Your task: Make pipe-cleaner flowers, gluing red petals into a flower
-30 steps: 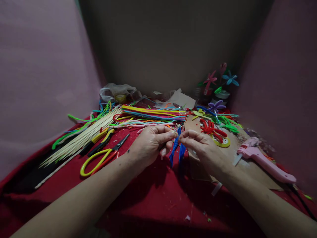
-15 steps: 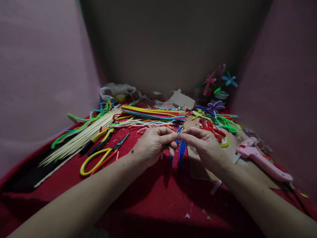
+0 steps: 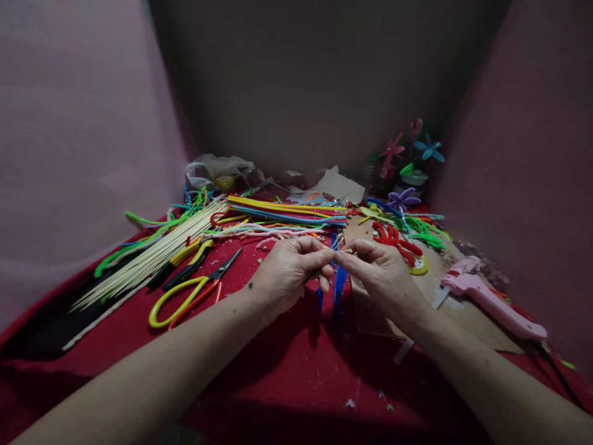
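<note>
My left hand (image 3: pixel 291 269) is closed in a pinch, its thumb and forefinger tips meeting those of my right hand (image 3: pixel 382 272) above the middle of the table. Between the fingertips runs a thin pale piece (image 3: pixel 349 251), its short end showing at the right thumb; most of it is covered, and its kind is unclear. My right hand is pinched closed too. Just behind and below the fingers are looped blue pipe cleaners (image 3: pixel 340 287), partly hidden by my left fingers. Scissors (image 3: pixel 204 287) with yellow and red handles lie open-bladed left of my left wrist.
On the red cloth (image 3: pixel 287 383) lie wooden sticks (image 3: pixel 152 256), pliers (image 3: pixel 189 266) and bundled pipe cleaners (image 3: pixel 287 210). A pink glue gun (image 3: pixel 491 293) rests on cardboard (image 3: pixel 375 315) at right, near red pipe cleaners (image 3: pixel 393 241). Pipe-cleaner flowers (image 3: pixel 428 148) stand at the back right.
The right fingers have shifted slightly, and a pale end of the thin piece now shows by the right thumb. Both hands otherwise keep their place.
</note>
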Demonstrator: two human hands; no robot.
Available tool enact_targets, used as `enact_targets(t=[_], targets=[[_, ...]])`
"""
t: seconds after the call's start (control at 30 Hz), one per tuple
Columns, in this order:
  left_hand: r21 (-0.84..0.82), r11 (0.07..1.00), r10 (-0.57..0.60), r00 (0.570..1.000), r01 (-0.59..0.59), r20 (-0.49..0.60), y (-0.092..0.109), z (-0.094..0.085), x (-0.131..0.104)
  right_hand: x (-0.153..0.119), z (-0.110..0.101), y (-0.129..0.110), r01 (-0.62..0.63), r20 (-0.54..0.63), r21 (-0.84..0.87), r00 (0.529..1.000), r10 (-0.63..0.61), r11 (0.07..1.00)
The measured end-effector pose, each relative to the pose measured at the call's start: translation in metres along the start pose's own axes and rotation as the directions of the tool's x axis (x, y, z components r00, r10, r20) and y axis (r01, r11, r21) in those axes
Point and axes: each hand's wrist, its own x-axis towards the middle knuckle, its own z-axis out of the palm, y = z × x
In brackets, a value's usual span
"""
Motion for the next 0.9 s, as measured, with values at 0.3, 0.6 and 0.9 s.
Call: enact_targets(t=[0.3, 0.6, 0.9], targets=[[-0.077, 0.997, -0.019, 0.999, 0.022, 0.038, 0.0019, -0.001, -0.0001, -0.0011, -0.0002, 0.0036, 0.058, -0.015, 0.048, 0.998, -0.057, 0.997], [-0.165, 0.98, -0.096, 0.991, 0.112, 0.097, 0.0, -0.0022, 0.0012, -0.0014, 0.0007, 0.0028, 0.028, 0.017, 0.19, 0.999, -0.032, 0.981], [-0.151, 0.971, -0.162, 0.976, 0.183, 0.144, 0.003, -0.0065, 0.0021, -0.0028, -0.0006, 0.0051, -0.129, 0.067, 0.35, 0.991, 0.112, 0.928]])
